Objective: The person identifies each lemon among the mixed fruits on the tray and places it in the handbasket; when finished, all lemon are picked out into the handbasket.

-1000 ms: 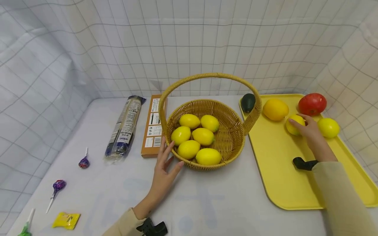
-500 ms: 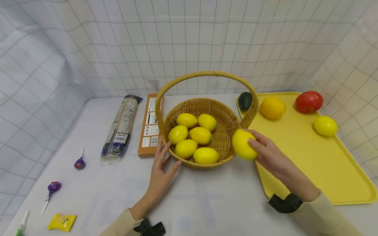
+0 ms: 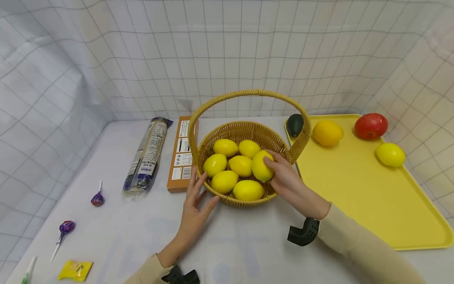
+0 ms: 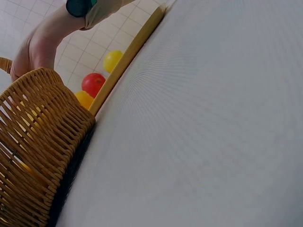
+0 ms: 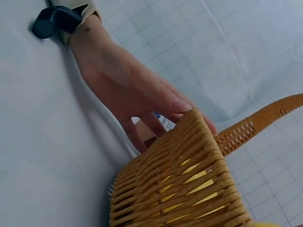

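A wicker basket (image 3: 278,136) with a tall arched handle stands in the middle of the table, several lemons (image 3: 225,147) inside it. My right hand (image 3: 289,179) grips another lemon (image 3: 261,166) over the right part of the basket, beside the lemons lying there. At the basket's front left rim rests my left hand (image 3: 194,209), fingers spread and fairly straight. The right wrist view shows this left hand (image 5: 128,85) touching the woven wall (image 5: 175,175). In the left wrist view the right hand (image 4: 42,49) reaches over the rim, and the lemon it holds is hidden.
On the right, a yellow tray (image 3: 354,205) bears an orange-yellow fruit (image 3: 328,133), a red tomato-like fruit (image 3: 371,126), a lemon (image 3: 390,154) and a dark green avocado-like item (image 3: 295,125). Left lie an orange box (image 3: 181,157), a noodle-like packet (image 3: 147,156), lollipops (image 3: 97,198) and a yellow wrapper (image 3: 75,270).
My right hand has taken a lemon from the tray and carried it left into the basket's space. The left hand has stayed at the rim.
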Demonstrator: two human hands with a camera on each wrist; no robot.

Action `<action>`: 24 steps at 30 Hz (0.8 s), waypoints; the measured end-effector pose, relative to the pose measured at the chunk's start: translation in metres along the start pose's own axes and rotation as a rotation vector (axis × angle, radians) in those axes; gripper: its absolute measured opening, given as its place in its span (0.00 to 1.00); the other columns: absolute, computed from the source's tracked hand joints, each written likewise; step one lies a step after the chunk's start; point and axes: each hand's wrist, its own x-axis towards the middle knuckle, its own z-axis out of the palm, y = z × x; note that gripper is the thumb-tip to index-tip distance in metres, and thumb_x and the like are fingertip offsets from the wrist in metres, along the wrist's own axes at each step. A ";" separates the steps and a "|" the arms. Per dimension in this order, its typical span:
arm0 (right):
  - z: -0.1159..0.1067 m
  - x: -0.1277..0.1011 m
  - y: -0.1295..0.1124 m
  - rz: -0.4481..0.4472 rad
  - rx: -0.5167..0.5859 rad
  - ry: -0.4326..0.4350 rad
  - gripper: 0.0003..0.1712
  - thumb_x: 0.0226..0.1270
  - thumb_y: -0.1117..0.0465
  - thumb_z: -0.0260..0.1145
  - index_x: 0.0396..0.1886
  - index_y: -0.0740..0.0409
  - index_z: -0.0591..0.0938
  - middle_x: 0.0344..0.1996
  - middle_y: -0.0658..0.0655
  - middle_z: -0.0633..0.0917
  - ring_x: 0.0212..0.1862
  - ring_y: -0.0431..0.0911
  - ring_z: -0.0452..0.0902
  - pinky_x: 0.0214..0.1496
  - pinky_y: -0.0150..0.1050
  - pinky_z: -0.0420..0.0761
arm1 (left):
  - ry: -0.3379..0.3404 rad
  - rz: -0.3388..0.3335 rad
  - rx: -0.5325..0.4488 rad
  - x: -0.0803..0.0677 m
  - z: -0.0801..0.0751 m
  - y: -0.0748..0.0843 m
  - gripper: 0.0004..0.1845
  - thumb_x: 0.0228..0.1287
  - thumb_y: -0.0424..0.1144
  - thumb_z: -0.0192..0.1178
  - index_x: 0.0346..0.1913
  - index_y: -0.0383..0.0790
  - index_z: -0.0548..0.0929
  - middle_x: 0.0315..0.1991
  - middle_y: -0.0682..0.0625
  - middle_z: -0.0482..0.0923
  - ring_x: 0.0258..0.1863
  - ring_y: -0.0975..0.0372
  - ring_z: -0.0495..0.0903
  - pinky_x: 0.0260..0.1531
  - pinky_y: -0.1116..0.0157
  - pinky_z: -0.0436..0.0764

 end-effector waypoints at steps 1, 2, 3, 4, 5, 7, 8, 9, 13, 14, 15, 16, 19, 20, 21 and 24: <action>0.001 0.001 0.000 -0.004 -0.025 0.008 0.29 0.76 0.67 0.39 0.73 0.65 0.45 0.70 0.61 0.49 0.67 0.49 0.48 0.68 0.40 0.53 | -0.001 0.000 0.001 0.000 0.000 0.000 0.34 0.59 0.20 0.58 0.68 0.28 0.59 0.73 0.39 0.34 0.69 0.45 0.45 0.57 0.43 0.64; 0.001 0.002 0.001 -0.009 -0.047 0.016 0.29 0.76 0.68 0.39 0.73 0.65 0.45 0.70 0.61 0.48 0.68 0.49 0.46 0.68 0.39 0.51 | -0.002 0.000 0.003 0.000 0.000 0.000 0.34 0.59 0.20 0.58 0.68 0.28 0.59 0.73 0.39 0.34 0.69 0.45 0.45 0.57 0.43 0.64; 0.002 0.002 0.001 -0.012 -0.064 0.024 0.29 0.76 0.69 0.39 0.73 0.65 0.46 0.71 0.60 0.47 0.69 0.49 0.45 0.69 0.39 0.49 | -0.001 0.000 0.005 0.001 0.000 0.000 0.34 0.59 0.20 0.58 0.68 0.28 0.59 0.73 0.39 0.34 0.69 0.45 0.45 0.57 0.43 0.64; 0.002 0.002 0.001 -0.016 -0.080 0.027 0.29 0.75 0.70 0.39 0.73 0.65 0.46 0.71 0.60 0.46 0.69 0.49 0.43 0.69 0.39 0.47 | -0.001 0.001 0.005 0.001 0.000 0.000 0.34 0.59 0.20 0.58 0.68 0.28 0.59 0.73 0.39 0.34 0.69 0.46 0.44 0.57 0.43 0.64; 0.002 0.002 0.001 -0.019 -0.087 0.030 0.29 0.75 0.71 0.39 0.73 0.65 0.46 0.72 0.59 0.45 0.70 0.48 0.42 0.70 0.39 0.45 | 0.000 0.001 0.006 0.001 0.000 0.000 0.34 0.58 0.20 0.58 0.68 0.28 0.59 0.73 0.39 0.34 0.69 0.46 0.44 0.57 0.42 0.64; 0.002 0.001 0.001 -0.032 -0.107 0.040 0.30 0.75 0.70 0.39 0.73 0.65 0.46 0.72 0.59 0.45 0.70 0.48 0.40 0.70 0.39 0.42 | -0.001 0.007 0.005 0.000 0.000 0.000 0.34 0.58 0.20 0.58 0.68 0.27 0.59 0.73 0.39 0.34 0.69 0.45 0.44 0.57 0.42 0.64; 0.002 0.001 0.001 -0.041 -0.116 0.048 0.30 0.75 0.70 0.39 0.73 0.64 0.46 0.72 0.59 0.45 0.71 0.48 0.39 0.70 0.39 0.41 | -0.003 0.010 0.004 0.000 0.000 0.000 0.34 0.58 0.20 0.58 0.68 0.27 0.59 0.73 0.39 0.34 0.69 0.45 0.45 0.56 0.42 0.64; 0.002 0.000 0.000 -0.054 -0.128 0.056 0.30 0.75 0.70 0.40 0.73 0.64 0.46 0.72 0.59 0.45 0.71 0.47 0.38 0.70 0.39 0.40 | -0.004 0.010 0.002 0.000 0.000 -0.001 0.34 0.58 0.20 0.58 0.68 0.27 0.59 0.73 0.38 0.34 0.69 0.44 0.45 0.57 0.42 0.64; -0.004 -0.008 -0.001 -0.140 -0.188 0.046 0.30 0.75 0.69 0.41 0.73 0.64 0.47 0.72 0.59 0.47 0.71 0.46 0.39 0.70 0.38 0.40 | -0.002 0.002 0.002 -0.001 0.001 -0.002 0.34 0.59 0.20 0.58 0.68 0.27 0.59 0.73 0.38 0.34 0.69 0.44 0.46 0.57 0.42 0.64; -0.008 -0.012 -0.002 -0.171 -0.199 0.027 0.29 0.75 0.69 0.41 0.73 0.65 0.48 0.72 0.59 0.49 0.71 0.45 0.40 0.70 0.38 0.42 | -0.001 -0.002 0.003 -0.001 0.001 -0.002 0.34 0.59 0.20 0.58 0.68 0.27 0.59 0.73 0.38 0.34 0.69 0.45 0.46 0.57 0.43 0.64; -0.012 -0.017 -0.003 -0.205 -0.213 0.004 0.29 0.75 0.69 0.41 0.72 0.65 0.50 0.71 0.59 0.51 0.71 0.45 0.43 0.70 0.38 0.44 | -0.001 -0.006 0.003 -0.002 0.002 -0.002 0.34 0.59 0.20 0.58 0.68 0.27 0.59 0.73 0.39 0.34 0.69 0.45 0.46 0.57 0.43 0.64; -0.018 -0.022 -0.004 -0.239 -0.230 -0.017 0.27 0.75 0.68 0.42 0.72 0.66 0.53 0.70 0.59 0.55 0.70 0.45 0.47 0.70 0.38 0.47 | -0.002 -0.009 0.002 -0.002 0.002 -0.002 0.34 0.59 0.20 0.58 0.68 0.27 0.59 0.73 0.39 0.34 0.69 0.45 0.46 0.57 0.43 0.63; -0.038 -0.042 -0.006 -0.378 -0.247 -0.057 0.22 0.75 0.67 0.47 0.66 0.68 0.63 0.63 0.60 0.68 0.64 0.47 0.63 0.66 0.39 0.59 | -0.006 -0.013 0.002 -0.001 0.002 -0.001 0.34 0.59 0.21 0.58 0.69 0.28 0.58 0.73 0.39 0.34 0.69 0.46 0.46 0.57 0.43 0.63; -0.046 -0.049 -0.008 -0.427 -0.243 -0.052 0.20 0.74 0.67 0.48 0.63 0.69 0.67 0.59 0.59 0.72 0.60 0.47 0.68 0.64 0.39 0.63 | -0.006 -0.012 0.001 -0.001 0.001 -0.001 0.34 0.59 0.21 0.58 0.69 0.28 0.58 0.73 0.39 0.34 0.69 0.47 0.46 0.57 0.43 0.63; -0.055 -0.055 -0.010 -0.476 -0.232 -0.043 0.19 0.74 0.67 0.50 0.60 0.69 0.70 0.55 0.59 0.75 0.57 0.47 0.71 0.62 0.39 0.66 | -0.005 -0.011 0.003 -0.001 0.001 -0.001 0.35 0.59 0.21 0.58 0.69 0.28 0.58 0.73 0.39 0.34 0.69 0.47 0.46 0.57 0.43 0.63; -0.086 -0.065 -0.023 -0.596 -0.110 0.005 0.15 0.72 0.71 0.50 0.54 0.70 0.74 0.48 0.59 0.80 0.50 0.48 0.77 0.57 0.38 0.71 | 0.007 -0.008 0.008 -0.001 0.000 0.000 0.35 0.59 0.20 0.58 0.69 0.28 0.58 0.73 0.39 0.34 0.69 0.47 0.46 0.57 0.43 0.63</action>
